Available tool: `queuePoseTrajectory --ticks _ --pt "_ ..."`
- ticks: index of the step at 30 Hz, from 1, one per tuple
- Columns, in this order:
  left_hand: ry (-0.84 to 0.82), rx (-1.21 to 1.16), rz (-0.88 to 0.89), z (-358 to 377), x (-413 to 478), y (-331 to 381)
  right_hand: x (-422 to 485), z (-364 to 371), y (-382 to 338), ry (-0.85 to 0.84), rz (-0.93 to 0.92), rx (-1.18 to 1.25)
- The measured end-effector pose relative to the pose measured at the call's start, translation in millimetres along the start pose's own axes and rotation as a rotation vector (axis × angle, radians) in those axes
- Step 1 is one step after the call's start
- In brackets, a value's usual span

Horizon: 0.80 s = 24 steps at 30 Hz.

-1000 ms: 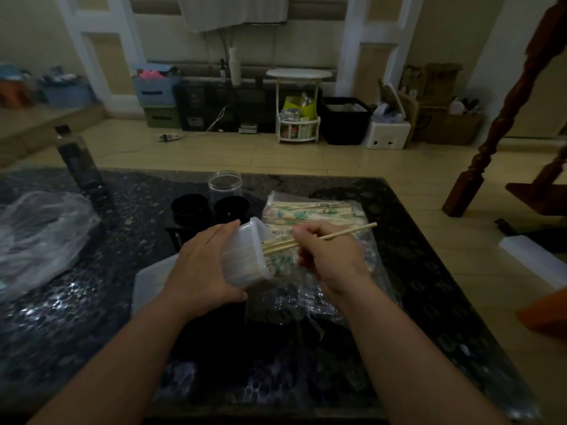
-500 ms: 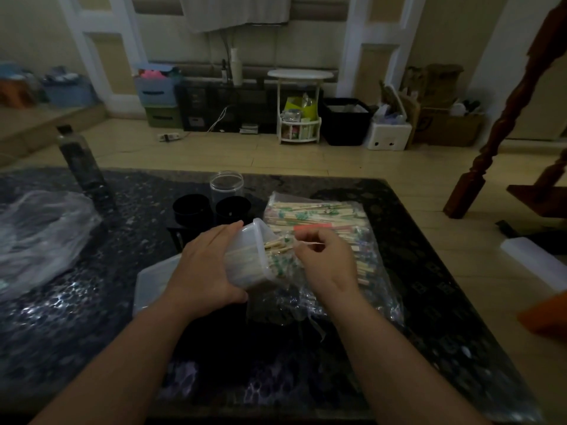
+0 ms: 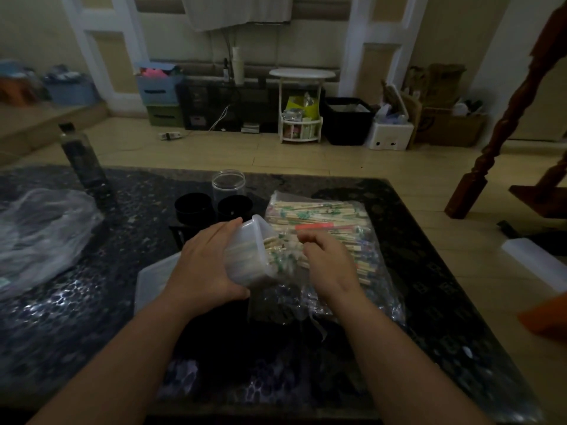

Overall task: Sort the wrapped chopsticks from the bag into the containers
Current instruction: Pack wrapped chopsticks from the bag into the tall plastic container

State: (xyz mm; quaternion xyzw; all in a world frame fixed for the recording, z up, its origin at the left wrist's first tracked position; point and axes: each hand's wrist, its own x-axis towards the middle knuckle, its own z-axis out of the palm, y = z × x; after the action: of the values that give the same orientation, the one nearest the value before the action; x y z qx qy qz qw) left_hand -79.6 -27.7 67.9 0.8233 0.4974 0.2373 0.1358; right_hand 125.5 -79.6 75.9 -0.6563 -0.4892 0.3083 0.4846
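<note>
Our left hand (image 3: pixel 199 271) grips the tub (image 3: pixel 245 256), tipped sideways over the table (image 3: pixel 92 317); our right hand (image 3: pixel 328 265) curls at its mouth, pinch unclear. Chopsticks (image 3: pixel 274 246) jut out just beside the bag (image 3: pixel 377 280); more tilt and they could slide out.

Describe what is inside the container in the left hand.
Inside the container lie wrapped chopsticks, ends poking from its mouth. The left hand covers its rear, hiding how deep they reach.
</note>
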Motion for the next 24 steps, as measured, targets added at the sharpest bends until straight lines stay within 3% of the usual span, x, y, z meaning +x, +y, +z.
queuePoseTrajectory --ticks 3,7,11,15,20,24 --pt "-0.003 -0.001 -0.018 0 0 0 10 -11 14 0.044 0.092 -0.122" --pt "0.000 -0.003 -0.030 -1 1 1 16 -29 26 -0.016 0.144 -0.378" --pt "0.005 0.013 -0.020 -1 1 3 16 -37 32 -0.268 0.284 -0.825" --pt "0.000 0.030 -0.029 -1 1 5 15 -28 55 -0.492 0.453 -0.996" --pt "-0.010 0.015 -0.035 -2 1 5 14 -30 66 -0.384 0.615 -1.054" --pt "-0.018 -0.013 -0.041 -3 1 5 12 -33 72 -0.312 0.626 -1.034"
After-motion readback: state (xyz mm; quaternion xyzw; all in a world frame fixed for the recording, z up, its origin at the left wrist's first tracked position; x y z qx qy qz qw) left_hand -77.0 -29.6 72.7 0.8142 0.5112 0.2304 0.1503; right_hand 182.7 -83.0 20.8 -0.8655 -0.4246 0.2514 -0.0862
